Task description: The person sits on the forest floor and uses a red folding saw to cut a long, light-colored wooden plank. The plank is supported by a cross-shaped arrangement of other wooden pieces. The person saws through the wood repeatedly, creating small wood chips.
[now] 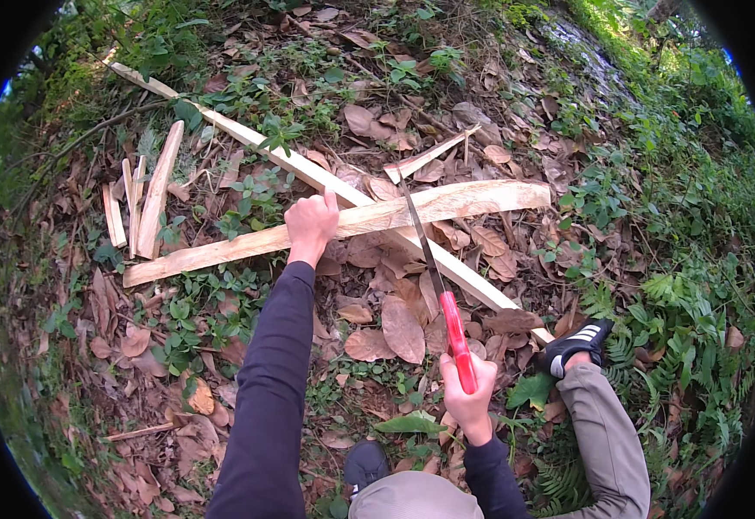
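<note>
A handsaw (454, 329) with a red handle and a narrow dark blade is gripped in my right hand (469, 391). Its blade lies across a rough, pale wooden plank (481, 200), right of the plank's middle. Whether the teeth have cut into the wood cannot be made out. My left hand (313, 227) is closed around the plank, left of the saw. Beneath the plank, a long, straight wooden beam (473, 281) crosses it diagonally from upper left to lower right. Just past the saw's tip lies a thin wood offcut (434, 154).
Several split wood pieces (159, 190) lie at the left. My right shoe (578, 344) is by the beam's near end, my left shoe (365, 465) at the lower middle. Dry brown leaves (403, 329) and low green plants cover the ground. A grey rock-like surface (581, 56) is at the upper right.
</note>
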`<action>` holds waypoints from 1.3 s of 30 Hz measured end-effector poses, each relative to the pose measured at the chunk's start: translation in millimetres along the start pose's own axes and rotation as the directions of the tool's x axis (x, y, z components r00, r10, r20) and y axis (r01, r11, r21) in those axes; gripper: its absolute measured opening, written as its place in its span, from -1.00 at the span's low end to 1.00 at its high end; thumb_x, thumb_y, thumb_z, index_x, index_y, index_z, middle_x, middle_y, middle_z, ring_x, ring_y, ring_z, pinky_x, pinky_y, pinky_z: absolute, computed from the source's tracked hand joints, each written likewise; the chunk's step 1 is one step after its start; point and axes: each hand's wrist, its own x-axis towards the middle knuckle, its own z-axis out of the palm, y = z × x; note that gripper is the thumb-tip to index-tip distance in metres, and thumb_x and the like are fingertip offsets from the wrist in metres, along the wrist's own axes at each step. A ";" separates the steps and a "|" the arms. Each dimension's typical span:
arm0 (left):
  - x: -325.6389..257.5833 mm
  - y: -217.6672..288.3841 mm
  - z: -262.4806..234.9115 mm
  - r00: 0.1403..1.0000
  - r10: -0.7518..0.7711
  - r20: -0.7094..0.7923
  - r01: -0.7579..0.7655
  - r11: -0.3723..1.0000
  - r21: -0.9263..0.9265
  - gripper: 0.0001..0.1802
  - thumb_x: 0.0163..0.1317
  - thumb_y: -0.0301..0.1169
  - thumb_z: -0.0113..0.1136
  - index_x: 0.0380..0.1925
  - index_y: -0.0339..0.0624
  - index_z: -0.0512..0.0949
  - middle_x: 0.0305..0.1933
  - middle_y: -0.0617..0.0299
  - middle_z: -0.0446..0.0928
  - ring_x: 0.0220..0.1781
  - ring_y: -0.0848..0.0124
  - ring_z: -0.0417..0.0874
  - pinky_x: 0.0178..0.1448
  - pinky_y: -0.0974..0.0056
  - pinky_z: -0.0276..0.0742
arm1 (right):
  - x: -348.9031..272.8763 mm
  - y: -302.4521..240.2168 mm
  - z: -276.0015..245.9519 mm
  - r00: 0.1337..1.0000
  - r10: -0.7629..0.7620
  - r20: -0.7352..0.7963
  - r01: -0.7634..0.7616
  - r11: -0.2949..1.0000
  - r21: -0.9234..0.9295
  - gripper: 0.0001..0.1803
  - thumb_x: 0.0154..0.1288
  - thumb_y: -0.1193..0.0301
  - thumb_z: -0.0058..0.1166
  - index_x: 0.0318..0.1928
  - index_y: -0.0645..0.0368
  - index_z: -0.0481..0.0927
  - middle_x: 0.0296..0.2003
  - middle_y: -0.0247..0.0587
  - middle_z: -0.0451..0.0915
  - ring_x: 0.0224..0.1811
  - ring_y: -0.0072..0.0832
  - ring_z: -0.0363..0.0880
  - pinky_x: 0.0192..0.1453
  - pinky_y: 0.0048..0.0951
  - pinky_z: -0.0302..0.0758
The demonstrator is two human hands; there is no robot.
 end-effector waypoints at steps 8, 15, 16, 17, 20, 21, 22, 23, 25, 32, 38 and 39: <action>-14.2 -26.6 -34.1 0.965 0.161 0.206 -0.155 0.987 -0.045 -0.32 0.43 0.12 -0.08 -0.56 -0.18 0.74 -0.51 -0.13 0.66 -0.35 -0.08 0.73 -0.18 -0.08 0.61 | 17.4 8.1 -6.6 0.998 -0.010 -0.060 0.010 1.000 0.001 -0.77 0.19 0.54 0.20 -0.58 0.24 0.48 -0.79 -0.32 0.31 -0.77 -0.58 0.29 -0.60 -0.41 0.19; -13.0 -26.6 -17.3 0.985 0.151 -0.088 -0.154 0.988 -0.023 -0.51 0.35 -0.11 0.00 -0.58 -0.15 0.74 -0.59 -0.03 0.64 -0.51 0.01 0.71 -0.31 0.01 0.65 | 0.9 5.5 0.1 0.999 0.001 -0.038 -0.001 1.000 0.012 -0.74 0.20 0.56 0.21 -0.59 0.21 0.46 -0.80 -0.35 0.29 -0.79 -0.60 0.26 -0.62 -0.41 0.17; -12.2 -28.3 -16.2 0.985 0.153 -0.080 -0.155 0.988 -0.017 -0.51 0.35 -0.11 0.00 -0.58 -0.15 0.74 -0.58 -0.03 0.64 -0.51 0.01 0.71 -0.31 0.01 0.65 | -11.3 -0.8 -5.5 0.999 0.032 -0.031 -0.031 0.999 0.032 -0.76 0.19 0.58 0.21 -0.59 0.22 0.47 -0.79 -0.38 0.31 -0.78 -0.62 0.29 -0.62 -0.43 0.18; -12.0 -29.7 -14.8 0.985 0.155 -0.071 -0.156 0.988 -0.011 -0.51 0.35 -0.11 0.00 -0.59 -0.15 0.73 -0.58 -0.03 0.64 -0.51 0.01 0.71 -0.31 0.01 0.65 | -24.9 -2.2 -11.4 1.000 0.008 -0.023 -0.008 1.000 0.016 -0.77 0.18 0.58 0.21 -0.58 0.23 0.48 -0.79 -0.39 0.32 -0.77 -0.63 0.29 -0.62 -0.44 0.18; -16.9 -26.6 -9.5 0.985 0.166 -0.057 -0.165 0.986 0.007 -0.50 0.34 -0.11 -0.01 -0.60 -0.16 0.72 -0.58 -0.03 0.64 -0.47 0.01 0.73 -0.27 -0.01 0.65 | -23.3 -8.1 -15.6 1.000 0.001 -0.016 -0.001 1.000 0.000 -0.74 0.19 0.57 0.21 -0.60 0.23 0.45 -0.78 -0.41 0.29 -0.75 -0.68 0.27 -0.61 -0.45 0.16; -16.3 -28.2 -9.5 0.982 0.178 -0.059 -0.178 0.984 0.012 -0.50 0.34 -0.11 -0.02 -0.60 -0.16 0.72 -0.58 -0.03 0.65 -0.45 0.00 0.73 -0.26 -0.01 0.65 | -12.8 -13.5 -13.3 0.999 0.051 -0.006 -0.050 0.997 0.053 -0.71 0.21 0.56 0.22 -0.61 0.22 0.44 -0.78 -0.42 0.29 -0.74 -0.69 0.24 -0.61 -0.44 0.14; -16.2 -29.3 -10.1 0.980 0.187 -0.059 -0.187 0.982 0.018 -0.50 0.34 -0.11 -0.02 -0.61 -0.16 0.71 -0.58 -0.03 0.65 -0.44 0.00 0.73 -0.25 -0.02 0.65 | -3.6 -18.4 -12.7 0.995 0.100 0.011 -0.100 0.989 0.105 -0.69 0.22 0.55 0.23 -0.61 0.22 0.42 -0.77 -0.43 0.29 -0.73 -0.70 0.22 -0.61 -0.43 0.12; -14.0 -30.1 -10.7 0.981 0.191 -0.011 -0.191 0.981 0.024 -0.50 0.35 -0.11 -0.03 -0.58 -0.17 0.72 -0.55 -0.05 0.66 -0.41 -0.02 0.74 -0.22 -0.02 0.65 | 2.7 -27.0 -12.4 0.992 0.123 0.023 -0.125 0.983 0.132 -0.67 0.25 0.52 0.24 -0.61 0.21 0.41 -0.76 -0.45 0.30 -0.72 -0.71 0.18 -0.61 -0.42 0.09; -10.4 -33.2 -17.7 0.987 0.159 0.024 -0.158 0.987 -0.039 -0.50 0.34 -0.10 -0.02 -0.57 -0.17 0.73 -0.53 -0.07 0.66 -0.41 -0.03 0.73 -0.23 -0.02 0.65 | -3.0 -24.3 -12.8 0.991 0.135 0.020 -0.137 0.985 0.102 -0.67 0.25 0.52 0.24 -0.61 0.22 0.41 -0.77 -0.45 0.30 -0.72 -0.72 0.20 -0.61 -0.43 0.10; -8.3 -21.3 -19.8 0.993 0.081 0.080 -0.078 0.996 -0.041 -0.49 0.30 -0.04 0.02 -0.47 -0.23 0.75 -0.45 -0.16 0.67 -0.31 -0.09 0.74 -0.10 -0.07 0.64 | -23.5 -10.2 -18.5 0.993 0.114 -0.004 -0.113 0.984 0.140 -0.73 0.26 0.55 0.20 -0.58 0.22 0.47 -0.75 -0.48 0.37 -0.71 -0.74 0.26 -0.61 -0.52 0.14; 7.1 -25.0 -28.0 0.969 -0.003 0.247 0.020 0.998 -0.067 -0.48 0.23 0.00 0.08 -0.44 -0.28 0.74 -0.39 -0.22 0.68 -0.26 -0.12 0.74 -0.04 -0.05 0.64 | -17.9 -2.9 -17.3 0.996 0.080 0.032 -0.082 0.995 0.057 -0.76 0.30 0.57 0.17 -0.53 0.25 0.49 -0.69 -0.54 0.39 -0.66 -0.79 0.23 -0.58 -0.55 0.11; 3.1 -25.8 -26.1 0.979 -0.001 0.205 0.015 0.998 -0.066 -0.48 0.24 -0.01 0.09 -0.47 -0.29 0.73 -0.40 -0.21 0.69 -0.26 -0.11 0.74 -0.05 -0.05 0.64 | -23.4 2.6 -16.8 0.997 0.070 0.021 -0.071 0.996 0.057 -0.79 0.29 0.57 0.17 -0.50 0.27 0.51 -0.69 -0.55 0.38 -0.64 -0.80 0.23 -0.58 -0.54 0.10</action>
